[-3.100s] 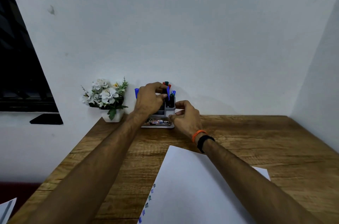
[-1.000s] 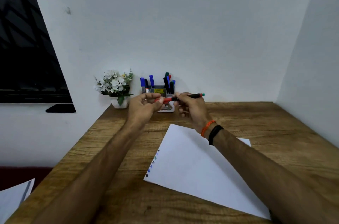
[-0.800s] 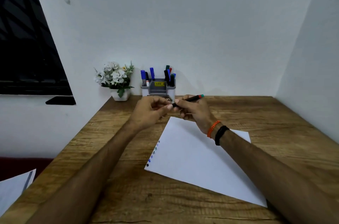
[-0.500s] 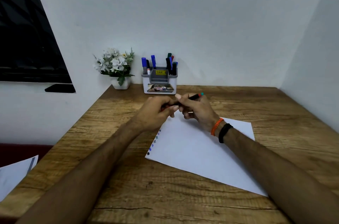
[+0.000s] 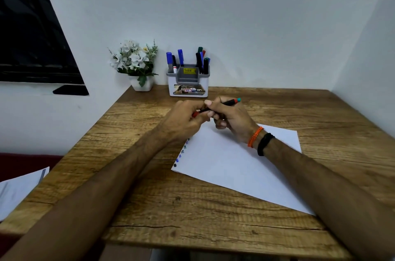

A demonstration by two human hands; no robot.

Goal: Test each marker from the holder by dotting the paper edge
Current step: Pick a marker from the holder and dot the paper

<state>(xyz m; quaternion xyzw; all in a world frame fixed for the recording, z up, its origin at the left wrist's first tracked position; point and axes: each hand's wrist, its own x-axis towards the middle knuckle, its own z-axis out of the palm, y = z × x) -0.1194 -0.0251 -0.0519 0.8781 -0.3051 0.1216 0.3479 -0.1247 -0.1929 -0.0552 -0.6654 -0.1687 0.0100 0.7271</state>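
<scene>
Both hands above white paper sheet (image 5: 235, 160). Right hand (image 5: 232, 120) grips black marker (image 5: 227, 103), teal end toward 2 o'clock; left hand (image 5: 181, 120) pinches red cap end (image 5: 195, 114).

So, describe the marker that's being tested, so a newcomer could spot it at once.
Start at the wooden table and find the white paper lying on it. Above the paper's far corner, both hands meet: the right hand and left hand hold one marker between them. Unlike the markers standing upright in the holder by the wall, it lies nearly level, black-bodied with a teal end.
</scene>
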